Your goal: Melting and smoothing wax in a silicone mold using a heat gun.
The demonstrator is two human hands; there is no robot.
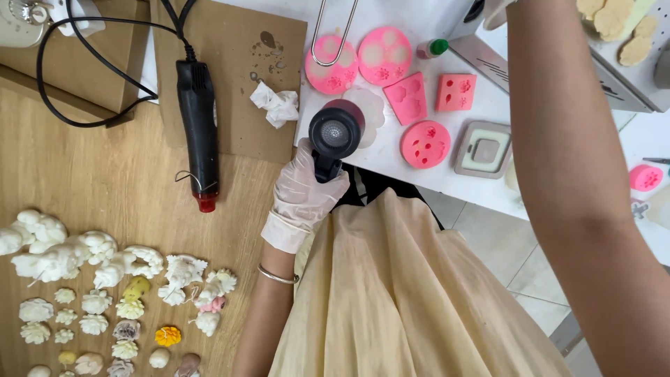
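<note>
We are seeing the right arm point(579, 174) reaching up out of frame, its grip hidden. We are noting the gloved left hand point(301, 192) closing fully around a black heat gun point(335, 136), pointing over the white table's point(391, 157) edge near pink silicone moulds point(424, 144).

- Looks like a small craft workshop, candle or soap making kind of setup
- wooden bench point(105, 174) covered in rows of little cast flowers point(91, 307), mostly white, a few yellow and pink
- pink silicone molds point(384, 56) spread over the white bench point(391, 150) next to it
- black heat gun point(197, 119) lying on cardboard point(230, 70), cord trailing off
- tiled floor point(502, 244) underneath
</note>
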